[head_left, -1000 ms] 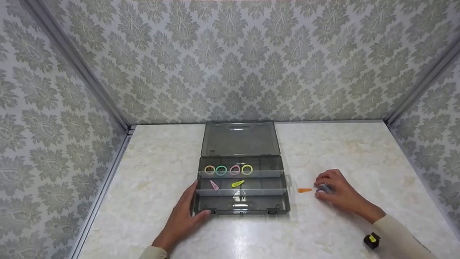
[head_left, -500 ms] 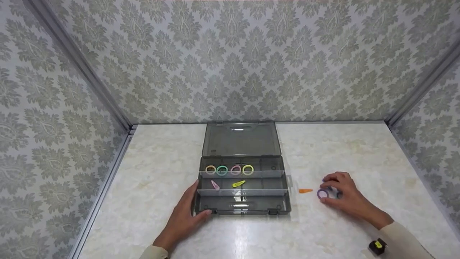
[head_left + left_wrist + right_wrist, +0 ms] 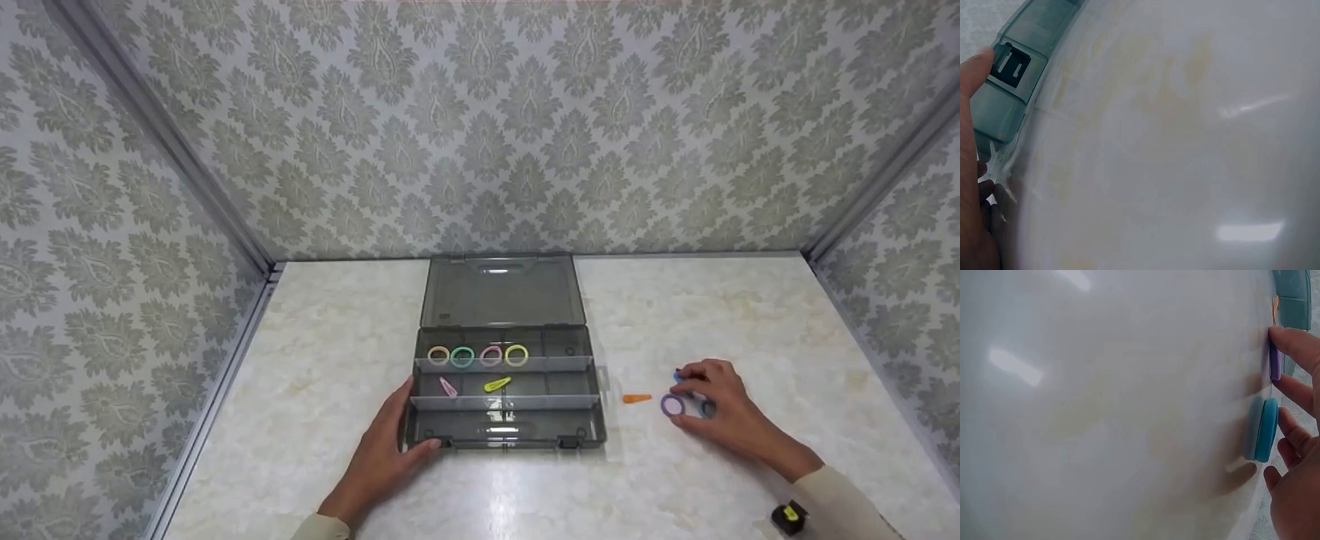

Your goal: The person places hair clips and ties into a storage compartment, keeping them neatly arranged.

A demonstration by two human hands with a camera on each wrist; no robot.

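In the head view, a smoky clear compartment box [image 3: 506,421] lies with its lid up. My left hand [image 3: 382,442] grips its front left corner, thumb beside a latch [image 3: 1012,66] and fingers along the side wall. To the right of the box, my right hand [image 3: 720,405] pinches a purple hair tie [image 3: 673,406] between thumb and finger. A blue hair tie [image 3: 1267,430] stands beside the other fingers, which partly hide it in the head view. An orange snap hair clip [image 3: 637,398] lies between the box and the right hand.
Several hair ties, among them a green one [image 3: 463,356] and a yellow one [image 3: 517,355], stand in the back row. A pink clip [image 3: 448,387] and a yellow clip [image 3: 497,385] sit in the middle row. A black-and-yellow object [image 3: 789,517] lies by the right sleeve.
My right hand has shifted slightly right, away from the orange clip, and the purple hair tie now shows upright at its fingertips. The left hand and box stay put.
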